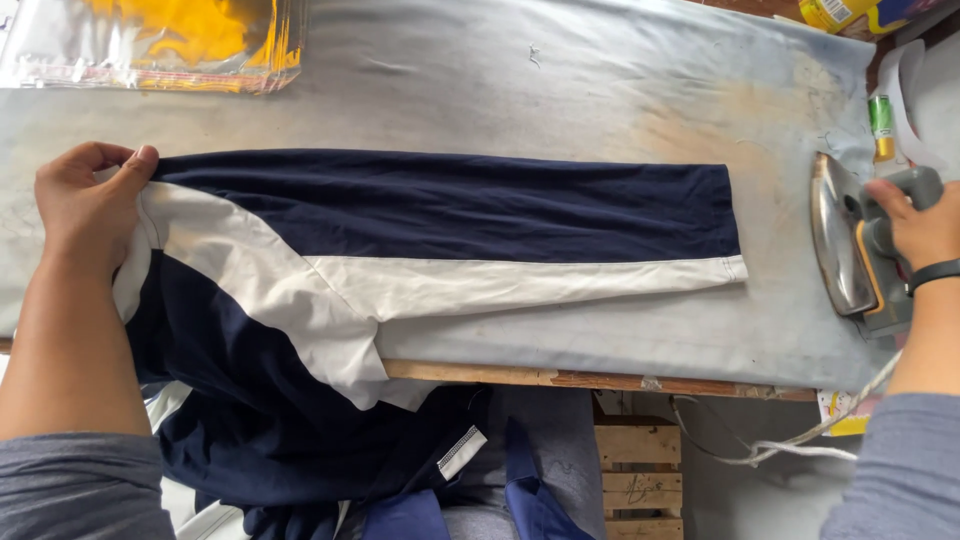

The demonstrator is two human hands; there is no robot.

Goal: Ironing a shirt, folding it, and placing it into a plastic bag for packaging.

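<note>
Navy-and-white garment lies on the padded tabletop, sleeve stretched flat, long axis running left to right, cuff end pointing toward the iron. Rest of the garment hangs off the near edge. Left hand pinches the fabric at the shoulder end, fingers closed on it. Right hand grips the iron's grey handle; iron stands on its side just beyond the cuff, apart from the cloth. Right hand is nearer the cuff. Clear plastic bags lie at far left.
</note>
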